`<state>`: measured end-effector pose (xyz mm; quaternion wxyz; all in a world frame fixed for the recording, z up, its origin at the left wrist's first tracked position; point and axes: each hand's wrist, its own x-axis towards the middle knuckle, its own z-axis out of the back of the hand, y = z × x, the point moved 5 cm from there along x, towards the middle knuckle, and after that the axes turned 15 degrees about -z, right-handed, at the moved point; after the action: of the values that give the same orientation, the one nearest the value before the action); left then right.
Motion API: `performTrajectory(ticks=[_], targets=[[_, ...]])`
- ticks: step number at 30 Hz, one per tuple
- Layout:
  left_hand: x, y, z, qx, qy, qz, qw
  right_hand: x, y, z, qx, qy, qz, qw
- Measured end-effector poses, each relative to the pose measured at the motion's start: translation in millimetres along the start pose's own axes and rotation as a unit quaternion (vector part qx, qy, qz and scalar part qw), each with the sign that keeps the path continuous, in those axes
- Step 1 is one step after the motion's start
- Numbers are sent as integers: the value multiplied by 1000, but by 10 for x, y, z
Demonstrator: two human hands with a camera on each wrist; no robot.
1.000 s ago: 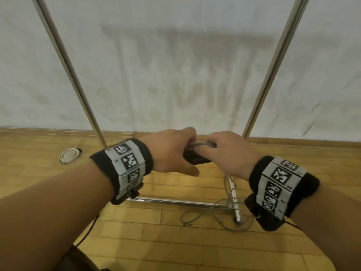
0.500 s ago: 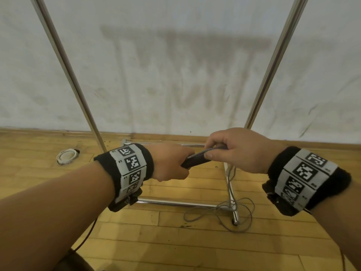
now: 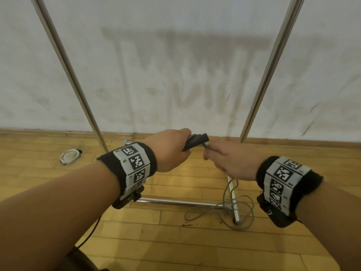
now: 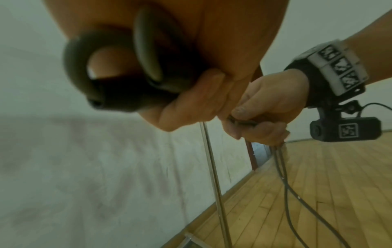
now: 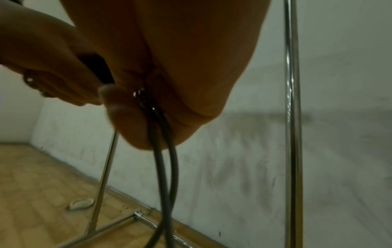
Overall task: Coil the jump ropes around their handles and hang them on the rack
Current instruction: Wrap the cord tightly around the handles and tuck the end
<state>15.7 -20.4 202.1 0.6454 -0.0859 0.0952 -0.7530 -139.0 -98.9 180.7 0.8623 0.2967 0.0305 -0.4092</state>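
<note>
The person holds both hands in front of the metal rack (image 3: 261, 83), above its base bars. The left hand (image 3: 170, 149) is closed in a fist around the two black handles (image 3: 195, 141) of the jump rope; the fingers (image 4: 191, 104) are curled tight around them and the thumb lies between the two handles in the left wrist view. The ends of the handles come out of the fist toward the right hand.

The right hand (image 3: 232, 161) is just beside the left one, a little lower. Its fingers (image 4: 260, 130) are curled and pressed together, and with the thumb they pinch the grey rope (image 3: 226, 192) close to where it leaves the handles. Two strands of the rope pass through this hand and hang down side by side (image 5: 163, 159).

Below the hands the rest of the rope lies in loose loops on the wooden floor (image 3: 136, 241), across and around the right base bar (image 3: 233, 202) of the rack. How many loops are there is hard to tell. No turn of rope can be made out on the part of the handles that shows.

The two upright poles of the rack stand on each side of the hands, in front of a white wall (image 3: 175, 65). A small white round object (image 3: 69, 155) lies on the floor to the left, near the left pole (image 3: 78, 85). Both wrists carry black bands with printed markers (image 3: 136, 163).
</note>
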Motion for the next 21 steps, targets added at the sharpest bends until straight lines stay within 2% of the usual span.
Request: performTrajectory(ticks=[3,5,9,13,15,21], targets=[[3,90,-10,41,9,39,998,-62,100,-6,-128,-10,11,992],[7,100,-38,61,22,45,997,-94,145,24,-163,-16,16,986],[34,52,-105,35,38,22,998,-104,143,-19,-206,-5,7,979],[36,58,-115,-58,4,27,998,-62,79,-86,-189,10,-21,982],[33,78,-105,-67,-1,34,997,-66,70,-78,-185,11,-25,982],[-18,42,-200,83,75,55,992,-174,265,-44,-278,-8,16,960]])
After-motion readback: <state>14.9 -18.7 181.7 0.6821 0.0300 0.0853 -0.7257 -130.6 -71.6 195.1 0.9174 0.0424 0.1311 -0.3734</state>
